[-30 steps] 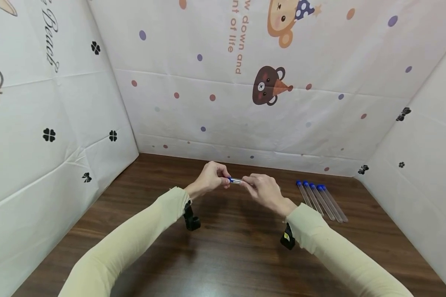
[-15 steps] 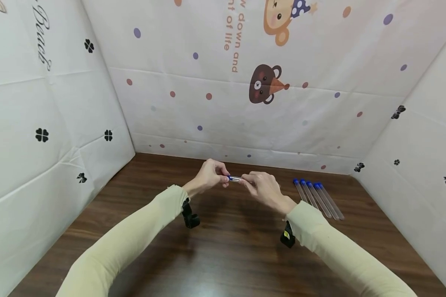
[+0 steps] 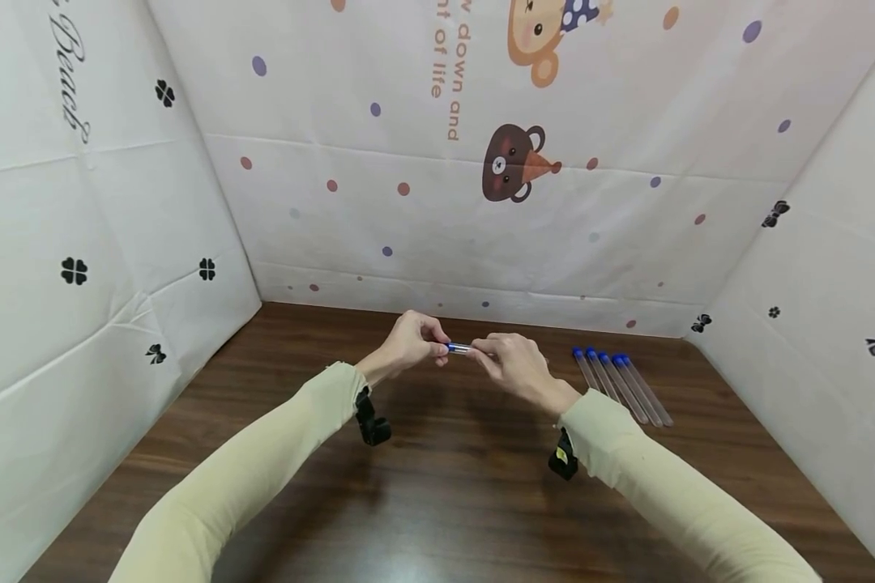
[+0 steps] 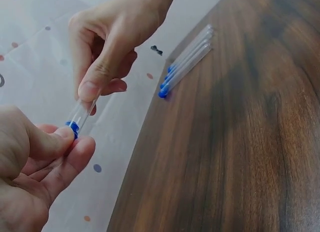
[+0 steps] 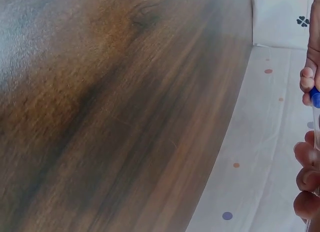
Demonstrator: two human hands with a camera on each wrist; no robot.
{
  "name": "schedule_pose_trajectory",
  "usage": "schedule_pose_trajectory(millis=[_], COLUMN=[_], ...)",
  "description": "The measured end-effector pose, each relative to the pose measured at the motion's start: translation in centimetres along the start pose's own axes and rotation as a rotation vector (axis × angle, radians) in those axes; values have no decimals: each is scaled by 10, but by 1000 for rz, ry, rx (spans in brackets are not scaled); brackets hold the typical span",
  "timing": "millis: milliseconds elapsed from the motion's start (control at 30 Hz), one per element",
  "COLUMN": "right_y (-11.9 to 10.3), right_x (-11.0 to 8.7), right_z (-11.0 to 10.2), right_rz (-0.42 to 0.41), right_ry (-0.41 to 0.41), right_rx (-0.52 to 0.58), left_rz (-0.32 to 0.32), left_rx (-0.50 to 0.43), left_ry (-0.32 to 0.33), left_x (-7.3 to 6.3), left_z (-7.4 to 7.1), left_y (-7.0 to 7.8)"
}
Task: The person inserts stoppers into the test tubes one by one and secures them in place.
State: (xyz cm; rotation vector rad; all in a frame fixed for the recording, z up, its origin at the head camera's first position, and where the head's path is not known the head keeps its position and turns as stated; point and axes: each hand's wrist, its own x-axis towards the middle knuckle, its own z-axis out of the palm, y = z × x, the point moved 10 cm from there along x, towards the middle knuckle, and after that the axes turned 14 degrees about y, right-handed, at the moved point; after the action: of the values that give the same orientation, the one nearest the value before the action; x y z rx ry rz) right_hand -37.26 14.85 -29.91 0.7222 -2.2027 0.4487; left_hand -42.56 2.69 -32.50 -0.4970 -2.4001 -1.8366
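Note:
A clear test tube (image 3: 461, 349) with a blue cap (image 4: 73, 127) is held nearly level above the back of the table, between both hands. At the capped end, my left hand (image 3: 408, 343) pinches the blue cap between thumb and fingers. My right hand (image 3: 516, 364) grips the tube's clear body, covering much of its length. The left wrist view shows a short clear stretch of tube between the two hands. Only the fingertips of both hands and part of the cap (image 5: 315, 97) appear at the right edge of the right wrist view.
Several capped test tubes (image 3: 633, 390) lie side by side on the brown wooden table (image 3: 445, 494), right of my right hand. A printed white cloth wall (image 3: 379, 210) rises behind the table, with others at left and right. Black wrist cameras (image 3: 372, 421) hang under the sleeves.
The head view has shifted slightly, so the surroundings drift left in it. Both hands keep their hold on the tube and cap, with hardly any visible movement.

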Motion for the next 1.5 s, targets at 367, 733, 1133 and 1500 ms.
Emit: schedule_pose_trajectory(millis=[367,733,1133,1500], right_y=[14,13,9,13], right_x=[3,2,1,2], right_z=[4,3,15,10], right_rz=[105,64,77,102], right_ry=[-33,-17,-67,-72], right_rx=[53,56,27,33], left_rz=[110,4,-264,-103], left_rx=[101,-75,-81,-57], left_ry=[-17,-99,67,103], left_x=[-2,0,4,4], left_z=[-3,0,-17,-22], left_y=[7,-8,-39,-25])
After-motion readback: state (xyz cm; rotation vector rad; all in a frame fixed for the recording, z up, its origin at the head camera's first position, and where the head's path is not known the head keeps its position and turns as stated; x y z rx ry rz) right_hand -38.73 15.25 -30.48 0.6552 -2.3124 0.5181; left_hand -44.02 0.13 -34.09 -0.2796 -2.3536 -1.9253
